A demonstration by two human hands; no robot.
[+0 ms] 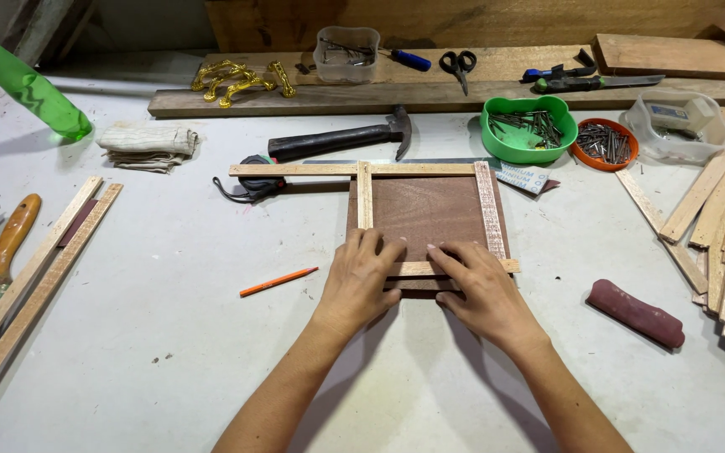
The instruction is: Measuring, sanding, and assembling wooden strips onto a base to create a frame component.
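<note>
Both hands rest flat, fingers spread, on the near strip of a frame laid on a brown panel at mid-bench. The left hand and right hand press down, apparently to keep the strip square against the side strips. Hammer, nail bowls and pencil lie near, within reach.

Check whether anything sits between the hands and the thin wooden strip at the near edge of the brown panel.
Nothing visible does: the left hand and right hand already rest directly on the wooden strip lying across the brown panel.
</note>
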